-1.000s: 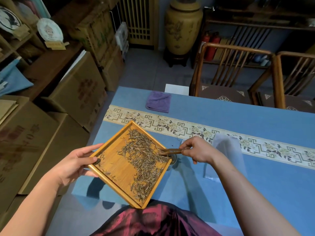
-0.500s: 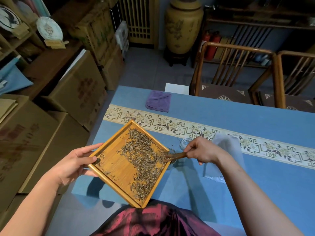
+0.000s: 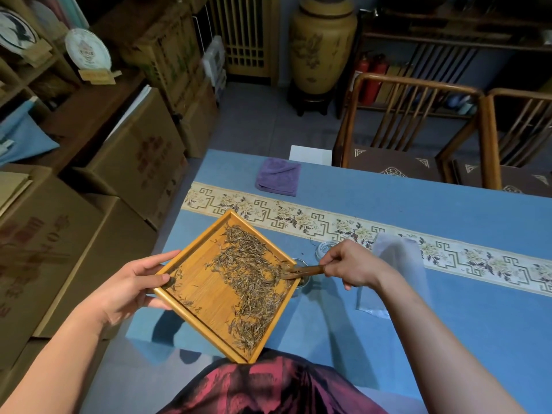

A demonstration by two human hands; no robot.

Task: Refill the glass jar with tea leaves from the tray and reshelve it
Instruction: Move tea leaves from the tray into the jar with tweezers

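Tilting the tray (image 3: 209, 297) with my left hand (image 3: 134, 282) clamped on its corner, my right hand (image 3: 352, 267) pinches a wooden scoop (image 3: 301, 271), raking tea leaves (image 3: 248, 273) toward the glass jar (image 3: 301, 265) near the table's (image 3: 448, 339) left edge.

Grey tiled floor (image 3: 263, 121), stacked cardboard boxes (image 3: 140, 162), wooden chairs (image 3: 409, 127), tall yellow urn (image 3: 324, 46) in dim light.

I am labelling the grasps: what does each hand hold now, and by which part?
The left hand holds the wooden tray by its left corner, thumb on the rim. The right hand pinches the wooden scoop by its handle end.
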